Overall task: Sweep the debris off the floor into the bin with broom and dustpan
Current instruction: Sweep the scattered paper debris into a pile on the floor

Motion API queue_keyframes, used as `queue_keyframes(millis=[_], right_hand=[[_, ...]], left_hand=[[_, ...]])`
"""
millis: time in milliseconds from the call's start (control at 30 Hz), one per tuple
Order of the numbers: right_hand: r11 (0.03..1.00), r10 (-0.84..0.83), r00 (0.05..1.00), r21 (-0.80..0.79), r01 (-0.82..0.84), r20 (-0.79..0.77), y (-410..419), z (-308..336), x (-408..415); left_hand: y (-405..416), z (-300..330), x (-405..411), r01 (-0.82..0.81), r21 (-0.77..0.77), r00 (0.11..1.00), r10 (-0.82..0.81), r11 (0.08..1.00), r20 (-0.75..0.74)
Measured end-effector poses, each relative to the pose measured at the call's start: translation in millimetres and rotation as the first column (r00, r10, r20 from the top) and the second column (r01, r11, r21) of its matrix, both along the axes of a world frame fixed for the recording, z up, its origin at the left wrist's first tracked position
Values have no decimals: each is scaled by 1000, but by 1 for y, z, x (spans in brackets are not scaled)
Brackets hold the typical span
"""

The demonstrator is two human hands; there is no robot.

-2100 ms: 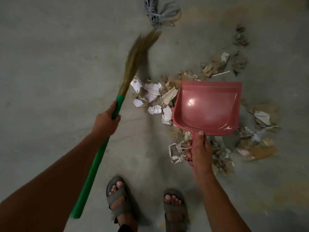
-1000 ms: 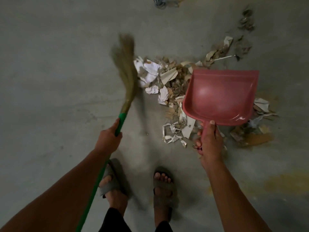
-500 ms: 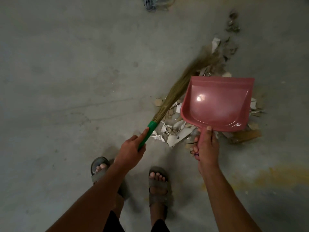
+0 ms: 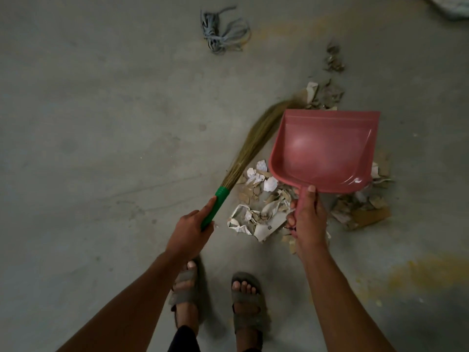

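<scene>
My left hand grips the green handle of a grass broom. Its straw head slants up to the right, and the tip disappears behind the dustpan's far left corner. My right hand holds the handle of a pink plastic dustpan, which hangs empty above the floor, its open edge pointing away from me. Beneath and around the pan lies a pile of torn paper and cardboard debris; more scraps lie beyond the pan. No bin is in view.
A bundle of grey straps lies on the concrete floor at the top. Small scraps sit further out. Cardboard pieces lie right of my right hand. My sandalled feet stand just behind the pile. A yellow stain marks the floor at right.
The broom swung from the left side of the pile across to the right, dragging the paper scraps under and beside the dustpan. The dustpan stayed lifted over the pile.
</scene>
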State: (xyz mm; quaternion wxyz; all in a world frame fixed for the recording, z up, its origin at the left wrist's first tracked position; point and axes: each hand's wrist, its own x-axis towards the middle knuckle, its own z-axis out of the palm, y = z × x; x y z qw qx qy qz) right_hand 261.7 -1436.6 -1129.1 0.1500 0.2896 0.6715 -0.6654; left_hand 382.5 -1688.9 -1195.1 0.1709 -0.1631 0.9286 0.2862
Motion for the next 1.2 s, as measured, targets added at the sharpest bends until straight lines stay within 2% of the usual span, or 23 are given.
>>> queue_keyframes(millis=[267, 467, 600, 767, 933, 1067, 1133, 1200], right_hand=[[998, -53, 999, 16, 52, 1, -5, 16, -30], [1000, -22, 1000, 21, 22, 10, -28, 15, -63], [999, -26, 999, 48, 24, 43, -64, 7, -93], [998, -55, 998, 27, 55, 13, -116, -9, -126], [996, -89, 996, 9, 89, 27, -168, -21, -157], [993, -114, 993, -7, 114, 38, -202, -36, -177], [992, -125, 991, -2, 125, 41, -215, -44, -184], [993, -115, 992, 1, 115, 43, -222, -50, -186]], left_hand=[[-41, 20, -31, 10, 15, 1000, -10, 1000, -19], [-81, 26, -74, -108, 119, 993, 112, 987, -27], [-108, 18, -128, -137, 150, 984, 152, 979, -88], [-152, 0, -210, -244, 249, 948, 284, 937, -142], [-214, -1, -309, -309, 198, 931, 338, 930, -138], [-259, -8, -393, -323, 88, 942, 329, 942, -64], [-275, -17, -425, -309, 68, 951, 308, 949, 22], [-282, -27, -436, -230, 23, 964, 225, 973, 140]])
